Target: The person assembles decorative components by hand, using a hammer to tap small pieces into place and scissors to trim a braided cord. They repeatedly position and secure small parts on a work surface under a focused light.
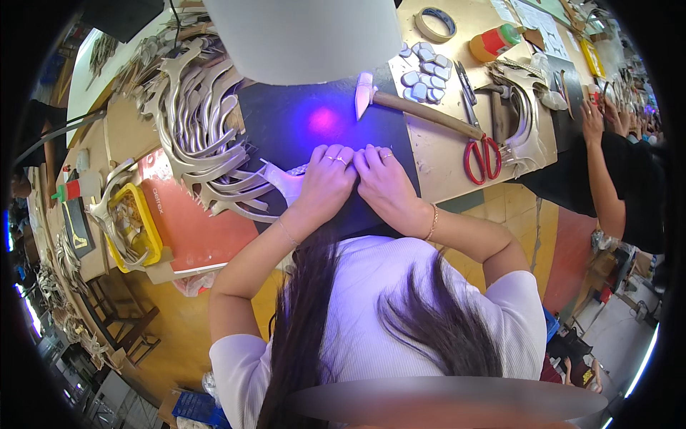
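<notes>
My left hand (328, 180) and my right hand (388, 184) meet over a black mat (286, 107), knuckles up and fingertips nearly touching. The fingers of both are curled closed. A pale, shiny strap piece (284, 182) with a forked end sticks out to the left from under my left hand, which grips it. What lies between the right fingertips is hidden. Beyond the hands, a hammer (429, 113) rests with its head on the mat. A violet-blue light spot falls on the mat ahead of them.
Curved silvery straps (189, 114) pile up at left, near a red board (193, 214) and a yellow tray (136, 227). Red-handled scissors (483, 159), small pale pads (426, 75), a tape roll (435, 24) and a bottle (493, 43) lie right. A white lamp housing (307, 39) overhangs; a co-worker (604, 168) works at right.
</notes>
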Motion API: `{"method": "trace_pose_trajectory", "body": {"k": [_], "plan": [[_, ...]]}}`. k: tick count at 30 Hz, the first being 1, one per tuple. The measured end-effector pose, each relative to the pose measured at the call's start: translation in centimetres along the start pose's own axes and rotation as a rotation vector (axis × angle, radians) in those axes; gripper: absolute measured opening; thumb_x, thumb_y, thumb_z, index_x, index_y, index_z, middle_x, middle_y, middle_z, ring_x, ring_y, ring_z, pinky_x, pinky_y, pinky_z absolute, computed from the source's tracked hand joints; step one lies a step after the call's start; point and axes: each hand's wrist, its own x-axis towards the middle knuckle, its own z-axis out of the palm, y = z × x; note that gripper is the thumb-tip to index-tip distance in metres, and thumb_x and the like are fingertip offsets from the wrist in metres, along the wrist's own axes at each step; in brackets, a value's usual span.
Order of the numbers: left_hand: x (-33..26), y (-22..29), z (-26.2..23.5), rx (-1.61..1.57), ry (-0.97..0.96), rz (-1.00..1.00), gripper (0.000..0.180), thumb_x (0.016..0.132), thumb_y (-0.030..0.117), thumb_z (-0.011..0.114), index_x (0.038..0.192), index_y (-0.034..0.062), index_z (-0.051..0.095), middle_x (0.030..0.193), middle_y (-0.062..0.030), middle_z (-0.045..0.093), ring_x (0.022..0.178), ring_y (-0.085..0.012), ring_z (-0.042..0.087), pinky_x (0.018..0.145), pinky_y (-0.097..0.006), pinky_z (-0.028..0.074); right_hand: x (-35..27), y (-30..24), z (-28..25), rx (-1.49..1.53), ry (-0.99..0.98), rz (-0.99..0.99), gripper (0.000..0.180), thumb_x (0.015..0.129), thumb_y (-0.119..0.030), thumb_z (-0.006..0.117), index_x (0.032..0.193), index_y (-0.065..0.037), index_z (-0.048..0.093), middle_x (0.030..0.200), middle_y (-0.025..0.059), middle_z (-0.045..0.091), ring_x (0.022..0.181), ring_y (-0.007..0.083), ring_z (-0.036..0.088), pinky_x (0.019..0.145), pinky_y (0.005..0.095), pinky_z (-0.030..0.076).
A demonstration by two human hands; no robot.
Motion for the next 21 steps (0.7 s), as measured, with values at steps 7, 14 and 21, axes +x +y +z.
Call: {"method": "trace_pose_trajectory", "body": {"k": [7,14,21], "plan": [[0.5,0.9,0.5,0.113,0.095,0.014,0.018,0.084,0.012,0.066,0.1,0.0019,0.067,0.091,-0.0073,0.059,0.091,-0.0236,0.059,0.085,-0.04,0.044,0.2,7.3,1.6,0.326,0.278,0.282,0.036,0.089,-0.011,0.064,0.125,-0.013,0.066,0.108,0.0083,0.06,0.106,0.0319,0.058,0.087,0.0464,0.049],[0.7,1.0,0.3,0.147,0.09,0.019,0.02,0.085,0.014,0.07,0.102,0.0029,0.069,0.09,-0.0069,0.062,0.091,-0.0228,0.062,0.085,-0.041,0.046,3.5,8.6,4.8,0.373,0.325,0.466,0.034,0.093,-0.02,0.064,0.125,-0.009,0.062,0.107,0.0096,0.061,0.099,0.0297,0.062,0.086,0.0432,0.05],[0.4,0.9,0.5,0.125,0.115,0.003,0.015,0.084,0.013,0.072,0.095,0.0036,0.07,0.09,-0.0067,0.065,0.09,-0.0227,0.063,0.083,-0.04,0.047,-3.2,6.0,-1.2,0.546,0.501,0.532,0.026,0.096,-0.015,0.061,0.12,-0.005,0.064,0.089,0.0112,0.064,0.07,0.0298,0.065,0.06,0.0395,0.052]]}}
